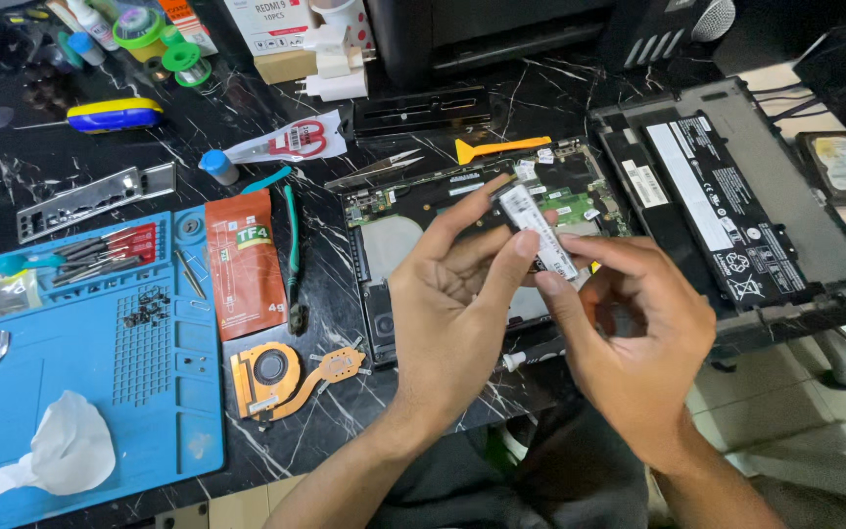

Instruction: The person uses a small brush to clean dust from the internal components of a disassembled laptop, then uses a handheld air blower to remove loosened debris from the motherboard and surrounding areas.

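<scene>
Seen from above, a person's two bare hands meet over a black marble-patterned workbench [540, 98]. The left hand [447, 304] and the right hand [629, 328] together pinch a narrow, stick-shaped circuit module with a white label [538, 231], held tilted so its label faces up, probably for a close look. Both hands grasp it by the edges with fingertips, likely to keep skin off the contacts. The module hovers just above an opened laptop base [394, 245], whose green circuit board [570, 201] shows at the hands' 12 o'clock. At 2 o'clock lies the removed bottom cover with a flat black battery [717, 211]. At 9 o'clock, a copper cooling fan with heat pipe [281, 374] lies set aside, beside an orange thermal paste packet [244, 264]. Farther toward 9 o'clock, a blue repair mat [90, 392] keeps screws and screwdriver bits gathered, with a crumpled white tissue [66, 453] on it. An orange pry tool [496, 148] rests at 12 o'clock.
</scene>
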